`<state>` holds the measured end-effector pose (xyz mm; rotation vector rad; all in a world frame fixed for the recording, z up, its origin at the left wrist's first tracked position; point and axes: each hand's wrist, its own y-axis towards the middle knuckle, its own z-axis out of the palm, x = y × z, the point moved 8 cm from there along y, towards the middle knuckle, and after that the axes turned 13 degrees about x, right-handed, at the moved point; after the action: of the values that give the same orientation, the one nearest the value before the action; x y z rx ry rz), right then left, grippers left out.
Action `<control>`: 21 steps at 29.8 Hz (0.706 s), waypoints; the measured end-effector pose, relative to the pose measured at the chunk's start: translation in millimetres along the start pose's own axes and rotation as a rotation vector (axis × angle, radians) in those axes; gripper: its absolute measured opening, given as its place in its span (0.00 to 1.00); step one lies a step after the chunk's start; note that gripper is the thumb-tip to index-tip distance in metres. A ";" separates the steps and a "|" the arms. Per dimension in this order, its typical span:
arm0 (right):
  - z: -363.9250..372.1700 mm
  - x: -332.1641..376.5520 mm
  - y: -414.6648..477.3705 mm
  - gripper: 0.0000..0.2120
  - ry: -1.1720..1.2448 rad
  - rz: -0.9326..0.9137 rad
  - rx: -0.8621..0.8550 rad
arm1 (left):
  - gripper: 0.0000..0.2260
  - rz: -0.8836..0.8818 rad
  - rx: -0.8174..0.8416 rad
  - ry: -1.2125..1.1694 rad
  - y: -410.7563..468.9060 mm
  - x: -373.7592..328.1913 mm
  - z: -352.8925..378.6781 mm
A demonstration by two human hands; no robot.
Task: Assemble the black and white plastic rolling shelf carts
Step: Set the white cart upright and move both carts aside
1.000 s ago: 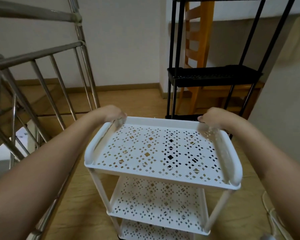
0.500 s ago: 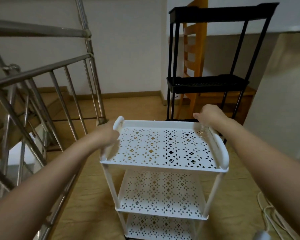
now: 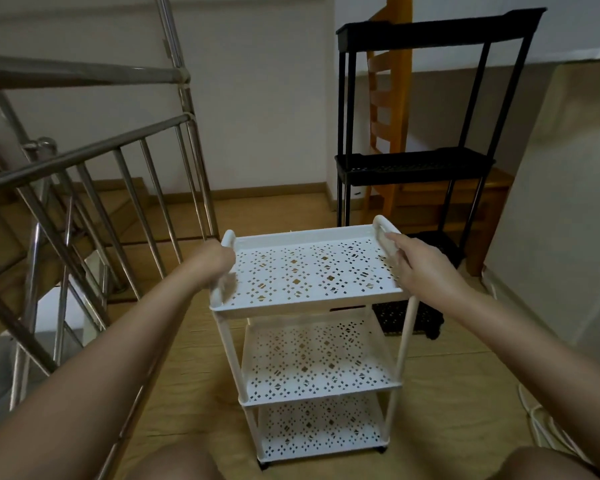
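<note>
Three shelves make up the white cart (image 3: 312,268), standing on the floor (image 3: 447,375) before the black cart (image 3: 413,164). The left hand (image 3: 217,265) grips its top left rim; the right hand (image 3: 420,268) rests straight-fingered on the right rim.

Both my bare forearms reach forward, angled inward. My left hand (image 3: 217,263) is knuckles-up, fingers curled down over the left top rim of the white cart (image 3: 312,268); the fingertips are motion-blurred. My right hand (image 3: 421,268) is back-up, fingers straight and loose, index tip at the cart's right handle, not gripping. Thumb hidden. My bare knees show at the bottom edge.
</note>
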<state>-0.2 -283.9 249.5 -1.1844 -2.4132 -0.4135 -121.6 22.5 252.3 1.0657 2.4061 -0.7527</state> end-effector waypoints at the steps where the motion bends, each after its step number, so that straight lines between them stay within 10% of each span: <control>1: -0.2 2.6 6.7 0.22 0.024 -0.030 0.024 | 0.10 -0.019 0.024 -0.051 -0.1 4.3 -2.9; 8: 26.8 48.8 67.2 0.28 0.102 -0.233 0.217 | 0.18 -0.166 -0.150 -0.415 14.7 73.0 -59.0; 15: 62.9 38.8 144.7 0.08 0.226 -0.193 0.135 | 0.24 -0.217 -0.241 -0.801 85.1 67.9 -65.2; 21: 88.6 30.1 221.8 0.21 0.274 -0.179 -0.049 | 0.15 -0.107 -0.331 -0.780 170.0 76.9 -58.7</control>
<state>140.0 -93.3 205.0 -0.8690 -2.2855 -0.6483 -48.1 196.8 202.5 0.3978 1.8199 -0.6179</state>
